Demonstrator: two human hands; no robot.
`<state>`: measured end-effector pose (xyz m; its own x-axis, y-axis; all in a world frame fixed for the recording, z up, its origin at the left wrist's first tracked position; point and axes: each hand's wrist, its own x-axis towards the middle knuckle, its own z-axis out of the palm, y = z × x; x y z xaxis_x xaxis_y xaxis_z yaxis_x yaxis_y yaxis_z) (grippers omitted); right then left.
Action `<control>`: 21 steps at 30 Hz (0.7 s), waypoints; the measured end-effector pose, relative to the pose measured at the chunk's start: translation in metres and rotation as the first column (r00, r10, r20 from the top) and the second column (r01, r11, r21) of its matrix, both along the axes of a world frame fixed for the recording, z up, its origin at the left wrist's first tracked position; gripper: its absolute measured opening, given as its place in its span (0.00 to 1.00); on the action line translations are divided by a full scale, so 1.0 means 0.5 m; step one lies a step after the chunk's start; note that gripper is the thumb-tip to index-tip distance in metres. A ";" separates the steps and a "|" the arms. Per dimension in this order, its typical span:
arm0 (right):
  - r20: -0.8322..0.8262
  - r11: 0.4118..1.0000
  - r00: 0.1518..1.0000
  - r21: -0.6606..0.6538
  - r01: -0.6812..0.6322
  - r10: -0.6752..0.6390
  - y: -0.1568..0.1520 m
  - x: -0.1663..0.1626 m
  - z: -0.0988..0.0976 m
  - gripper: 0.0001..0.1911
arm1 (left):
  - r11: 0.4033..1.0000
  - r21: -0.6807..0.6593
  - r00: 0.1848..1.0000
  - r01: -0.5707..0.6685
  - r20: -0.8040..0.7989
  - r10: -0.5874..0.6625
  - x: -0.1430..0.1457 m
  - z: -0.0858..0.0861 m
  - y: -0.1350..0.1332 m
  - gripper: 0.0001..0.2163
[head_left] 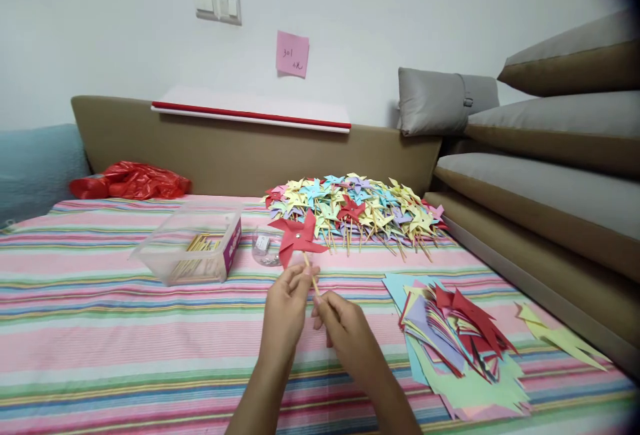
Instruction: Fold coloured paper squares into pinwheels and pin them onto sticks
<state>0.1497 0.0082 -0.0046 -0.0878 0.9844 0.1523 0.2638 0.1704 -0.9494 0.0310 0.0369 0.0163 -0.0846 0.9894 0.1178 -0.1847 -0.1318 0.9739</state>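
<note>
A red paper pinwheel (298, 238) on a thin wooden stick is held up in front of me. My left hand (284, 308) pinches the stick just under the wheel. My right hand (345, 332) pinches the stick's lower end. Both hands hover over the striped bedsheet (100, 328). Behind the wheel lies a big heap of finished pinwheels (360, 208) in several colours. To the right of my hands sits a stack of cut coloured paper (455, 342).
A clear plastic box (193, 248) with wooden sticks stands to the left. A small clear cup (265, 248) is behind the pinwheel. A red plastic bag (130, 182) lies at the back left. Cushions (540, 175) are stacked on the right. A yellow paper piece (560, 338) lies near the right edge.
</note>
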 end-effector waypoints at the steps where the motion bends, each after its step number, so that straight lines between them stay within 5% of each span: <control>1: -0.009 0.999 0.999 0.011 0.046 -0.046 0.003 0.011 -0.005 0.24 | 0.998 0.033 0.996 0.060 -0.066 -0.058 0.003 -0.001 -0.002 0.13; 6: 0.022 0.919 0.927 0.139 0.369 -0.375 0.012 0.094 0.011 0.27 | 0.966 -0.004 0.876 0.259 -0.420 -0.237 0.015 -0.011 -0.023 0.17; 12: 0.187 0.797 0.802 0.369 0.478 -0.568 0.083 0.191 0.133 0.28 | 0.955 -0.098 0.769 0.280 -0.573 -0.284 0.025 -0.014 -0.042 0.16; 17: 0.474 0.739 0.572 0.501 0.451 -0.670 0.254 0.160 0.265 0.27 | 0.932 -0.100 0.684 0.348 -0.653 -0.325 0.018 -0.009 -0.048 0.15; 21: 0.584 0.747 0.477 0.419 0.515 -0.657 0.425 0.093 0.302 0.24 | 0.914 -0.134 0.584 0.382 -0.731 -0.352 0.002 -0.014 -0.041 0.13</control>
<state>0.1960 0.2206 0.1466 0.3572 0.8089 0.4670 0.8896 -0.1421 -0.4342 0.0319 0.0162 0.0091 0.4131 0.9107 0.0077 0.5388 -0.2512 0.8041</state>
